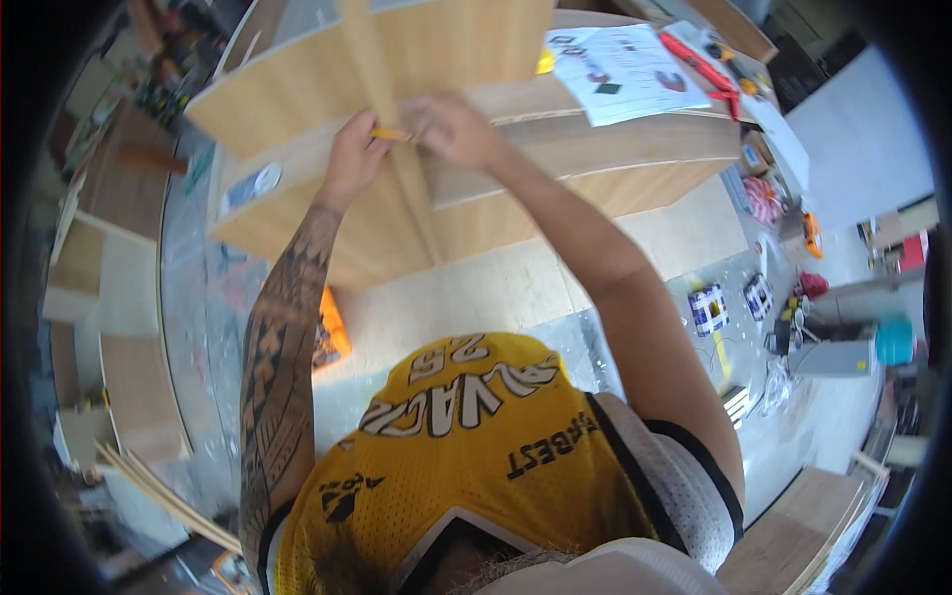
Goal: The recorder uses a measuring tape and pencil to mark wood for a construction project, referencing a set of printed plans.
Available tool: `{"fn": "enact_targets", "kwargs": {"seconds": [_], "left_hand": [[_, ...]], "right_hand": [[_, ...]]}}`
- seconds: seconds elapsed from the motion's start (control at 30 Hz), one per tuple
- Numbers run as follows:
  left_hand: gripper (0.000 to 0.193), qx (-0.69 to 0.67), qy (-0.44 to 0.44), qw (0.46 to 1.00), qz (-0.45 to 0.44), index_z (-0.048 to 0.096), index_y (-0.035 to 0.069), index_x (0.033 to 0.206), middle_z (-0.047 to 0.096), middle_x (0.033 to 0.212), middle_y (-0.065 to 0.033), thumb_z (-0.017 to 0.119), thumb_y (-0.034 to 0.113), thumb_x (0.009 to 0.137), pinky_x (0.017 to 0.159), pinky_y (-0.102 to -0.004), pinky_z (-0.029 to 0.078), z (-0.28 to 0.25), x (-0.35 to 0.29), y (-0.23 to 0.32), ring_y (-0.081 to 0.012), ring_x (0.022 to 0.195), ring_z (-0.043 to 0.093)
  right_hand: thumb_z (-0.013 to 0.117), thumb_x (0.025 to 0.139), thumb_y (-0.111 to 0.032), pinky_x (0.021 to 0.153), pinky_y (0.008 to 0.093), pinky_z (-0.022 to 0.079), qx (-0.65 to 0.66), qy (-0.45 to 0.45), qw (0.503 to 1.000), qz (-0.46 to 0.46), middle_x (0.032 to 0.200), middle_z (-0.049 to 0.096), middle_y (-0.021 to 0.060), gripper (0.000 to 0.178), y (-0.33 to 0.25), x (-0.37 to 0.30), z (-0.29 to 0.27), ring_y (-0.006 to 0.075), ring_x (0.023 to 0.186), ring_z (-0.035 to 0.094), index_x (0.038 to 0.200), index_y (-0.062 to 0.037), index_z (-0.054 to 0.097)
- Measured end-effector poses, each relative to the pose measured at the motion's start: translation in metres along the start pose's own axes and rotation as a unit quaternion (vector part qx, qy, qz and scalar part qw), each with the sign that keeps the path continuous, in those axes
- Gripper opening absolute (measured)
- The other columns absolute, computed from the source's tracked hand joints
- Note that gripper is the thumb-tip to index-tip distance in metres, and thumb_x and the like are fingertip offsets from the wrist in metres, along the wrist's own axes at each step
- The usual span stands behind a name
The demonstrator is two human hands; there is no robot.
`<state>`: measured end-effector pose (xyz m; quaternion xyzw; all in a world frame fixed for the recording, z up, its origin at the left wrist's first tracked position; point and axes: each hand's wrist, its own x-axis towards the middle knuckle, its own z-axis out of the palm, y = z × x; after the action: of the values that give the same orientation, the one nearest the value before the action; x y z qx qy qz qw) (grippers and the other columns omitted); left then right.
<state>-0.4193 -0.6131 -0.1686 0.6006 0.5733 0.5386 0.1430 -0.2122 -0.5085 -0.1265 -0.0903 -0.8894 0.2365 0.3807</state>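
My left hand (354, 157) is closed, pinching a short, thin yellow-orange stick (388, 134) that looks like a pencil. The stick points right, across the upright edge of a light wood-faced panel (415, 198). My right hand (453, 131) is at the stick's right end, its fingers bent and blurred by motion; whether they grip anything is unclear. Both hands are above a wooden cabinet or shelf unit (595, 188) made of boards with compartments between them. A tall board (476, 50) stands just beyond my hands.
Printed sheets (630, 74) and a red tool (699, 61) lie on the unit at the far right. An orange object (332, 329) is on the floor near its left side. Wooden cabinets (129, 288) stand left. Blue-and-white packages (708, 309) lie on the right-hand floor.
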Motion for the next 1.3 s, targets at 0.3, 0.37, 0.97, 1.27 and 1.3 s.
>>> {"fn": "enact_targets", "kwargs": {"seconds": [0.3,0.37,0.97,1.27,1.3], "left_hand": [[0.009,-0.051,-0.012,0.996,-0.069,0.062,0.001,0.105,0.058,0.091,0.0021,0.065,-0.004,0.098,0.074,-0.023,0.045,0.073,0.041,0.08,-0.006,0.084,0.051],[0.011,-0.033,-0.012,0.996,-0.079,0.063,0.001,0.107,0.06,0.093,0.0015,0.064,-0.005,0.098,0.077,-0.0225,0.045,0.087,0.049,0.084,-0.006,0.086,0.052],[0.023,-0.059,-0.014,0.992,-0.114,0.063,0.0,0.119,0.066,0.104,-0.0002,0.061,-0.007,0.097,0.087,-0.0242,0.049,0.094,0.067,0.088,-0.0075,0.097,0.06],[0.021,-0.085,-0.021,0.993,-0.084,0.063,0.001,0.121,0.066,0.103,0.0018,0.065,0.0,0.1,0.08,-0.0221,0.048,0.085,0.06,0.073,-0.0039,0.093,0.058],[0.02,-0.092,-0.032,0.991,-0.087,0.063,0.001,0.12,0.066,0.103,0.0022,0.066,0.002,0.1,0.078,-0.0214,0.047,0.082,0.059,0.072,-0.0032,0.092,0.057]], "right_hand": [[0.086,0.075,-0.036,0.105,0.0497,0.036,-0.133,-0.058,0.988,0.057,0.124,0.055,0.0085,0.055,0.036,-0.031,-0.08,0.0328,0.12,0.048,0.124,-0.0181,0.068],[0.087,0.074,-0.041,0.105,0.0504,0.034,-0.147,-0.049,0.985,0.071,0.124,0.054,0.0076,0.058,0.047,-0.034,-0.082,0.0318,0.121,0.046,0.125,-0.0193,0.069],[0.081,0.081,-0.044,0.107,0.0532,0.029,-0.173,-0.043,0.982,0.054,0.141,0.052,0.0072,0.055,0.068,-0.034,-0.081,0.0286,0.127,0.045,0.131,-0.024,0.068],[0.082,0.081,-0.043,0.109,0.0547,0.028,-0.175,-0.038,0.981,0.073,0.141,0.054,0.0077,0.054,0.066,-0.036,-0.057,0.0298,0.126,0.047,0.131,-0.025,0.069],[0.082,0.081,-0.043,0.109,0.0545,0.028,-0.184,-0.025,0.98,0.071,0.14,0.054,0.0076,0.055,0.065,-0.037,-0.054,0.0298,0.126,0.047,0.131,-0.0252,0.07]]}}
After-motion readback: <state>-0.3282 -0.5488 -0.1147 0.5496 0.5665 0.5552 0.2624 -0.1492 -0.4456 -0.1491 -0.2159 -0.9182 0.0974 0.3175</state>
